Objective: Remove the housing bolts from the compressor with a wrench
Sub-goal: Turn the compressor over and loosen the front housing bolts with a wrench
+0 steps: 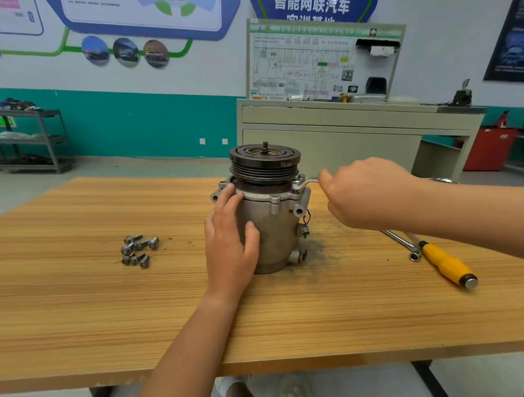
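Fingers (228, 199) of the left hand (229, 244) lie straight against the side of the compressor (274, 227); the right hand (368, 193) is curled round the handle of a wrench (307, 182) whose head sits on the top flange (274, 198); the compressor stands upright on the table (79, 311), pulley (265, 163) uppermost; loose bolts (138, 250) cluster to its left; a yellow-handled screwdriver (446, 262) and a second wrench (402, 242) lie to its right.

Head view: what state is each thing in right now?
compressor, upright on the table, pulley on top.
wrench, head at the flange, handle gripped by the right hand.
left hand, fingers flat against the compressor.
loose bolts, lying clustered on the table, left of the compressor.
screwdriver, lying untouched on the table.
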